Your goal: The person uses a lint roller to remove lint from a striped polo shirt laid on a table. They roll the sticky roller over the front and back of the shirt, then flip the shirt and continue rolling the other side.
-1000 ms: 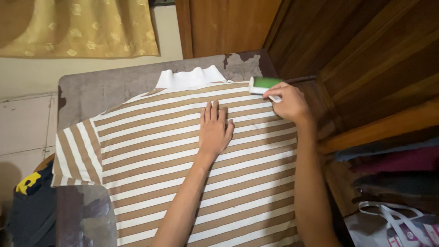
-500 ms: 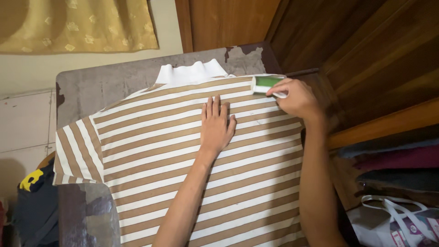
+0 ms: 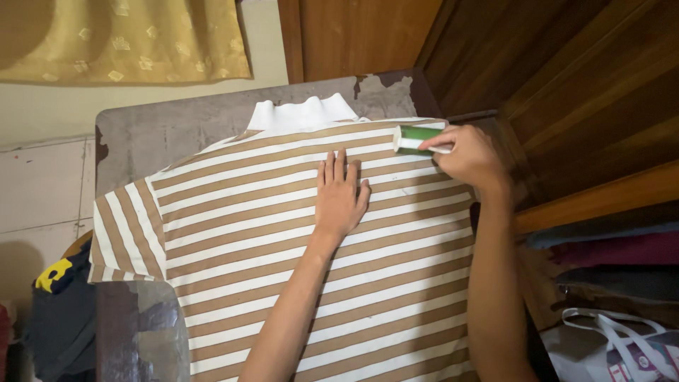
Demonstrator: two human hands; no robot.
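**Rolling lint off a striped shirt: keep the cloth taut and the roller flat**

The grey table [image 3: 177,131] carries the whole job, its worn top showing bare at 11 o'clock of the garment. Spread across it, back up, lies the brown-and-white striped shirt [image 3: 269,240], white collar [image 3: 304,113] at 12 o'clock and one short sleeve hanging off toward 9 o'clock.

The left hand [image 3: 341,194] lies open and flat, fingers together, pressing the cloth near the shirt's middle, just below the collar. The right hand [image 3: 470,155] is closed around the handle of a green lint roller [image 3: 416,136], whose drum rests on the shoulder seam at about 1 o'clock of the flat hand, close to the table's right edge.

To do this well, I judge the flat palm should anchor the fabric while the roller travels away from it, so the stripes stay smooth and do not bunch. The drum wants even contact along its length, not tipped on one end. So near the edge, a short stroke risks dragging the shoulder off the table; light pressure seems wise.
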